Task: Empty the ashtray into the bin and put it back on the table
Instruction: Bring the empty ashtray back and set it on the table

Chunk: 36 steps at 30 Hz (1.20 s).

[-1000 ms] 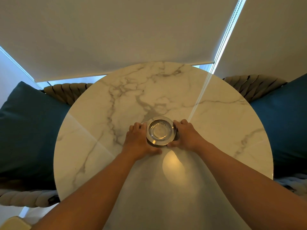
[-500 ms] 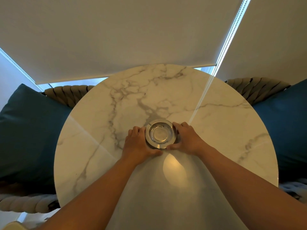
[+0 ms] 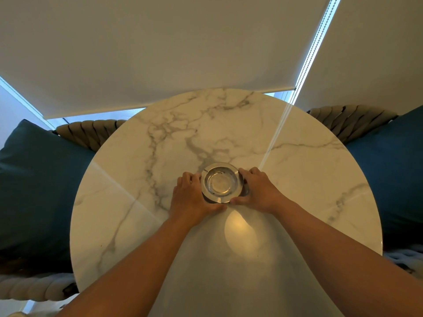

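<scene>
Ashtray [image 3: 221, 183] (metal) on marble table [image 3: 297, 191], left hand [image 3: 191, 197] and right hand [image 3: 259, 191] clasping rim; chairs [image 3: 91, 131] flank table.

Pale roller blind [image 3: 160, 49] hangs behind the round marble surface [image 3: 309, 179], daylight showing under its hem. A beaded cord [image 3: 307, 58] drops at the blind's right edge. Teal cushion [image 3: 39, 184] sits left of the surface, another teal cushion [image 3: 396, 170] right, each backed by a woven rope chair [image 3: 91, 131].
</scene>
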Tool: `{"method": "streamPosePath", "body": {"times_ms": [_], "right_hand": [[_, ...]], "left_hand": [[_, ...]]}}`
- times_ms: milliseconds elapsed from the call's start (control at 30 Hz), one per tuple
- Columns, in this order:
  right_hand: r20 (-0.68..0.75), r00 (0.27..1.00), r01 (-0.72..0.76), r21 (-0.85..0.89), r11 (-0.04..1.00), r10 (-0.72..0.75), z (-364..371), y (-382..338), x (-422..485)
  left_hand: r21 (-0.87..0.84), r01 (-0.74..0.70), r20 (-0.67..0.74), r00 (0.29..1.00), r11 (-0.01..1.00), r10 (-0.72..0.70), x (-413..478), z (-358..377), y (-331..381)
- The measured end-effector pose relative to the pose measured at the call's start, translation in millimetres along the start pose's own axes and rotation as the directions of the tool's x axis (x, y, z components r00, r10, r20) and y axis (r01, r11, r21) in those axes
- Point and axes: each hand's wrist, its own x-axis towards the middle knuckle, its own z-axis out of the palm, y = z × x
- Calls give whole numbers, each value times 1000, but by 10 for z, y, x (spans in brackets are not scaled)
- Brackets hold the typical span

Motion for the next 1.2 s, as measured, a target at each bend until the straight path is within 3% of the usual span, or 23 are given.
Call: {"method": "streamPosePath", "body": {"times_ms": [567,1200], "right_hand": [[-83,996,-6,43,999,10,13,58,-74],[-12,999,-32,-31,999,32,-21,28,-110]], "left_hand": [[17,-25,10,1000,1000,25,14,-12,67],[9,-25,36,999,1000,25,-77,-11,45]]}}
